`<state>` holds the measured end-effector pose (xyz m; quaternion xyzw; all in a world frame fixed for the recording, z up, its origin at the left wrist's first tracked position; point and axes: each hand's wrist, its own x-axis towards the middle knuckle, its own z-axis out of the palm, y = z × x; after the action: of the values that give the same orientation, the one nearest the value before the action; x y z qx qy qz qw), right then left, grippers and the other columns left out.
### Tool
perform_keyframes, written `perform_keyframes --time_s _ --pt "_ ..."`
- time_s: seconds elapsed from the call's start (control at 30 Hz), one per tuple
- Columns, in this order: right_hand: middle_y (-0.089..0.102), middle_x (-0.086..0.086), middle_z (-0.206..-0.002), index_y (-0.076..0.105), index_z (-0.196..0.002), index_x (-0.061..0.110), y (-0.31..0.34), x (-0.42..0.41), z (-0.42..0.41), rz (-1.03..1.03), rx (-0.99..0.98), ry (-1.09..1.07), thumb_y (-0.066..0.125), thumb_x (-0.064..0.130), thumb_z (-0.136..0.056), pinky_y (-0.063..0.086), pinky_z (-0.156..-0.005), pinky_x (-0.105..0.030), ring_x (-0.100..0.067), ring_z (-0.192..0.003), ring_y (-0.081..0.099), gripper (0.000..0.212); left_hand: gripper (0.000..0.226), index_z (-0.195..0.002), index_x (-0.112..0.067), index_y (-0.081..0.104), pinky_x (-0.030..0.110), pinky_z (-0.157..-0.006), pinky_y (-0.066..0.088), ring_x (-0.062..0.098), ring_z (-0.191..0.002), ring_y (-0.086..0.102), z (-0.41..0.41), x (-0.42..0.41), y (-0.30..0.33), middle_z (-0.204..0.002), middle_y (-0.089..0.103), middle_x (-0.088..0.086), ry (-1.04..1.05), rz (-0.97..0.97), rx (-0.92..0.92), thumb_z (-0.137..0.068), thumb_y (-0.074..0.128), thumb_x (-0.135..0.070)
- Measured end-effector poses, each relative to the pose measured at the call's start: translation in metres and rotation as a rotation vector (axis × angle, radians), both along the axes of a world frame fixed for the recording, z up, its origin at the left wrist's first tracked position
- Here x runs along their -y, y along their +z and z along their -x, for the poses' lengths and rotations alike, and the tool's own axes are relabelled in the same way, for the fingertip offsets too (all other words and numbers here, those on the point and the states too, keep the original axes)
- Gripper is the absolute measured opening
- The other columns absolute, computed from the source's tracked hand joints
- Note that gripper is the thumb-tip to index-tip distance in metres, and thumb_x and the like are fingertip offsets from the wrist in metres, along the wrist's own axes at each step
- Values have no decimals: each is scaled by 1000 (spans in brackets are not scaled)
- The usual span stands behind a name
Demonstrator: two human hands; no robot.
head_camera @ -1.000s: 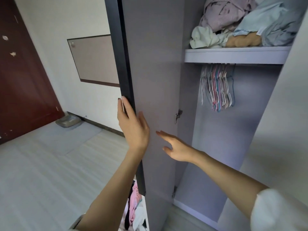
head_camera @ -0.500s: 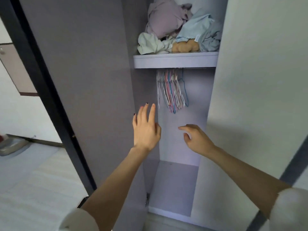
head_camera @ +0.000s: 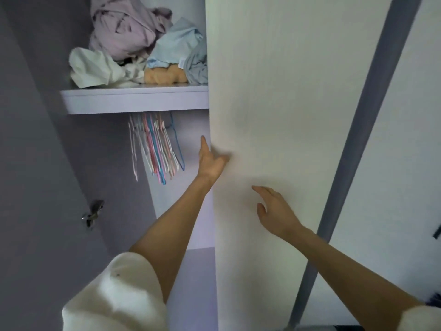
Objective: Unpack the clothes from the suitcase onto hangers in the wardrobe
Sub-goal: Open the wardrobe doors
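Both hands (head_camera: 211,161) (head_camera: 274,211) meet the white door (head_camera: 274,91) screening the hangers (head_camera: 155,149).

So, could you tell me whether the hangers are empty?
Empty: the hangers hang bunched and bare under the shelf; no garment is on them.
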<state>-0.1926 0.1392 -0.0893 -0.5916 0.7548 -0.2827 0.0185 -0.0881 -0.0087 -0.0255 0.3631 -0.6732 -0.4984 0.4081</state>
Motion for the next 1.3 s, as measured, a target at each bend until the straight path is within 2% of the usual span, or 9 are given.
perform_keyframes --time_s 0.1,0.37,0.53,0.73,0.93,1.03,1.1,1.23,1.3 --pt "35 -3 -147 30 -143 15 -2 -5 19 -2 9 -28 38 9 -95 26 -109 -25 -20 -136 29 49 103 -146 -21 12 49 -103 41 30 -128 40 21 9 1 -146 32 10 2 -64 -60 -62 70 -26" --pt "25 -5 -152 24 -145 14 0 2 23 66 66 -44 38 9 -95 18 -111 -22 -20 -140 23 52 33 -124 -19 42 24 -70 39 15 -89 50 5 -3 -2 -104 51 -2 66 -15 -141 -93 50 -29" --pt "6 -8 -157 14 -147 14 12 8 -6 254 57 -15 39 13 -96 5 -112 -18 -20 -146 5 57 12 -99 -24 48 46 -92 50 31 -100 59 -22 -36 -2 -102 57 7 -3 48 -88 -95 46 -35" --pt "-5 -9 -157 12 -147 16 -4 -23 -42 344 164 4 36 21 -98 3 -114 -24 -21 -146 -2 55 15 -112 -35 46 26 -80 52 19 -94 61 -50 -93 3 -94 60 -4 -251 170 -15 -98 41 -32" --pt "21 -3 -153 28 -142 15 -7 -77 -40 531 390 -55 38 24 -98 25 -116 -35 -11 -141 18 47 35 -113 -57 38 12 -74 50 2 -86 64 -58 -151 9 -96 64 -14 -465 316 3 -99 39 -25" --pt "37 -1 -139 36 -136 9 -1 -105 -34 621 434 -93 35 26 -92 31 -108 -17 -19 -133 36 47 35 -119 -49 45 11 -79 48 -3 -85 64 -51 -169 13 -93 65 -18 -499 484 13 -99 41 -21" --pt "42 -1 -134 39 -134 5 1 -126 -27 641 416 -133 33 25 -91 30 -102 -5 -20 -128 42 47 31 -124 -31 56 14 -86 48 10 -97 62 -38 -181 17 -102 61 -9 -485 655 11 -97 45 -23" --pt "50 -4 -134 43 -133 10 7 -162 -12 634 446 -184 32 41 -92 41 -105 -29 -17 -123 49 53 32 -127 -17 56 -1 -78 39 4 -102 50 -3 -207 35 -118 45 -10 -431 723 -62 -96 47 -18" --pt "52 1 -131 44 -132 14 13 -180 -6 621 421 -202 34 39 -93 44 -101 -27 -12 -119 51 47 36 -130 -16 53 -2 -80 38 -1 -106 46 14 -218 45 -122 41 -10 -454 725 -133 -95 46 -20"
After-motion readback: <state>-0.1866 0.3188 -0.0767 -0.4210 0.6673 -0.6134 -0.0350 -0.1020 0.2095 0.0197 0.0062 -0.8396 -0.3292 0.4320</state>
